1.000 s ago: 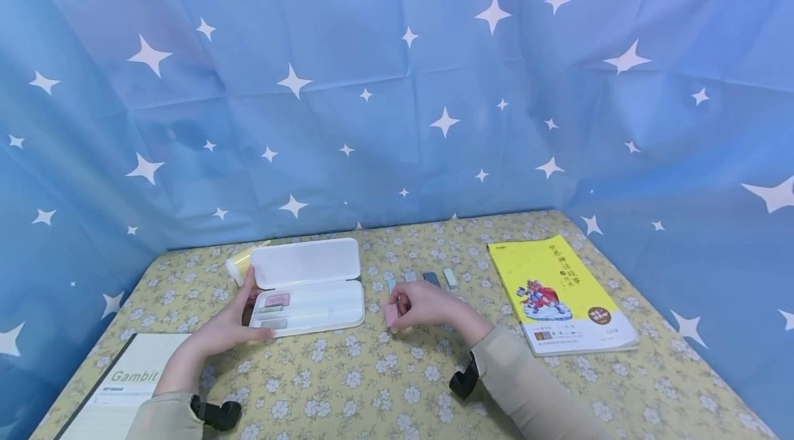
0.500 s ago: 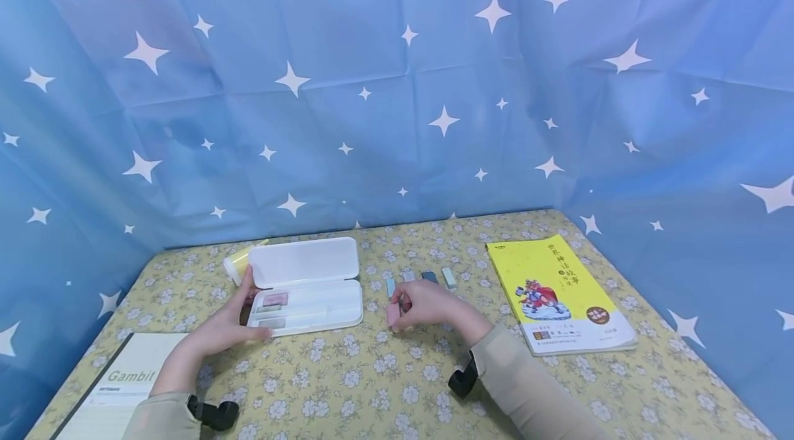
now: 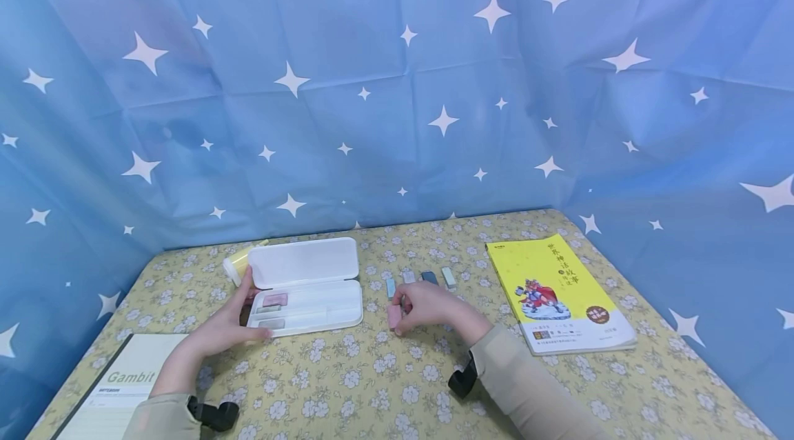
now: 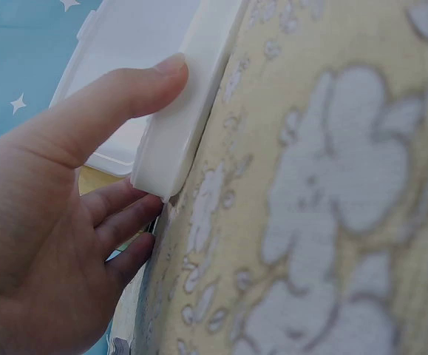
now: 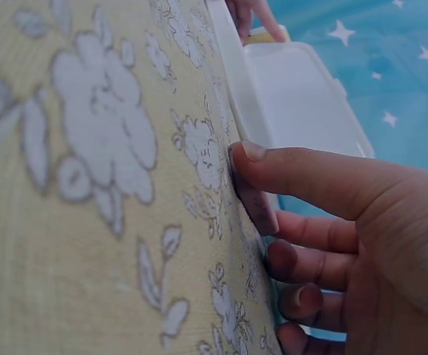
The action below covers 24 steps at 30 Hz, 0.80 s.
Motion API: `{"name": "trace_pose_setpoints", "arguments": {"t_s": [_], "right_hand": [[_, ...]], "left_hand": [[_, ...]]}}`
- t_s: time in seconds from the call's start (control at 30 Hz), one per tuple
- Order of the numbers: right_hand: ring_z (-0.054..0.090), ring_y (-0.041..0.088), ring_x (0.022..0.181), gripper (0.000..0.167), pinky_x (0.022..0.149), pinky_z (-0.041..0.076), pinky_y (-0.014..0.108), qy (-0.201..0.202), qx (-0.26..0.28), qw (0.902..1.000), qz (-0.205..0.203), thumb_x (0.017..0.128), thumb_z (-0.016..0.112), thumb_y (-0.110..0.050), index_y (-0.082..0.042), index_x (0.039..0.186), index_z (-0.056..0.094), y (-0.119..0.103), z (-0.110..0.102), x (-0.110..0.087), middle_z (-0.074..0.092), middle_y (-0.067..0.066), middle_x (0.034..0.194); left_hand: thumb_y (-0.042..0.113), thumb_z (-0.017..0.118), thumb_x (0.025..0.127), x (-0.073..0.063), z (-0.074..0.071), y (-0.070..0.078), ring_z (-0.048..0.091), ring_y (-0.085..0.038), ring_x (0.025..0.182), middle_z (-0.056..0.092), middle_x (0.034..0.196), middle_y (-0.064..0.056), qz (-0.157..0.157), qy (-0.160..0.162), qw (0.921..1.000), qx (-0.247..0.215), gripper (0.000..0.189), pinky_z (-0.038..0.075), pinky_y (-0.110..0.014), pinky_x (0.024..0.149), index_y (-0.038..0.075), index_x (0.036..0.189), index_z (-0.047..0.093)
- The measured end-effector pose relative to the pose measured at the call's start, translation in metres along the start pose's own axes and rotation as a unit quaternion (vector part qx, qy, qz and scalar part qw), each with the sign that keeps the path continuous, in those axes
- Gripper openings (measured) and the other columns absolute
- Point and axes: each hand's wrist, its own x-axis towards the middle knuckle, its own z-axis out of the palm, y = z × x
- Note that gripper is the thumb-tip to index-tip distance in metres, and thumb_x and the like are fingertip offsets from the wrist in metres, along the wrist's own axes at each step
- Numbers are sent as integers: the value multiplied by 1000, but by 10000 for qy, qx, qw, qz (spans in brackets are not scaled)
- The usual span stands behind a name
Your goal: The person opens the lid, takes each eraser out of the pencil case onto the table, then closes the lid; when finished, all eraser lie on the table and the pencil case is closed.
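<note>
My left hand (image 3: 226,323) holds the left end of an open white pencil case (image 3: 344,314). In the left wrist view its thumb lies on the case's front wall, the other fingers behind the end. Inside the case's left part lie a pink eraser (image 3: 276,300) and two greyish ones, the nearer being a grey eraser (image 3: 273,323). My right hand (image 3: 428,305) pinches another pink eraser (image 5: 254,200) between thumb and fingers, low at the tablecloth, right of the case. Just behind that hand are a light blue eraser (image 3: 391,287), a greyish block (image 3: 409,276) and a dark blue block (image 3: 430,277).
A pale green block (image 3: 449,278) lies at the row's right end. Farther right is a yellow book (image 3: 558,295). A notebook (image 3: 118,385) sits at the front left, and a yellow-and-white tube-like object (image 3: 237,266) is partly hidden behind the case. A starry curtain (image 3: 397,116) backs the table.
My right hand has shifted slightly right with the pink eraser, and more of the light blue eraser shows. The left hand and the case stay in place.
</note>
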Motion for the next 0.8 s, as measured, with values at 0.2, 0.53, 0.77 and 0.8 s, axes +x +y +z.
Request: {"name": "trace_pose_setpoints", "arguments": {"t_s": [0.2, 0.53, 0.77, 0.8], "right_hand": [[41, 11, 60, 36, 56, 35, 29, -17, 17, 10000, 42, 74, 81, -26, -17, 104, 62, 1, 1, 1, 53, -3, 72], [41, 10, 56, 35, 54, 36, 28, -78, 265, 9996, -56, 79, 79, -28, -16, 107, 61, 3, -3, -2, 53, -4, 69], [40, 12, 54, 31, 53, 36, 30, -24, 390, 9992, -59, 85, 74, -29, -12, 107, 61, -2, -17, 2, 51, -1, 67], [40, 12, 54, 31, 53, 36, 30, -47, 395, 9992, -38, 86, 74, -29, -12, 108, 61, -4, -19, 4, 51, -1, 68]], "left_hand": [[19, 81, 80, 0, 0, -1, 34, -40, 129, 36, 138, -23, 21, 28, 10000, -14, 125, 33, -28, 99, 14, 152, -20], [19, 80, 81, 1, 1, -1, 36, -38, 127, 36, 137, -22, 23, -61, 9998, -164, 124, 35, -27, 98, 16, 152, -21], [18, 81, 80, 1, 0, -1, 30, -40, 132, 33, 139, -24, -78, -45, 9998, -192, 125, 28, -37, 104, 17, 152, -22], [18, 81, 80, 1, 0, -1, 30, -41, 131, 33, 139, -24, -71, -43, 9998, -202, 125, 29, -34, 104, 17, 152, -22]]}}
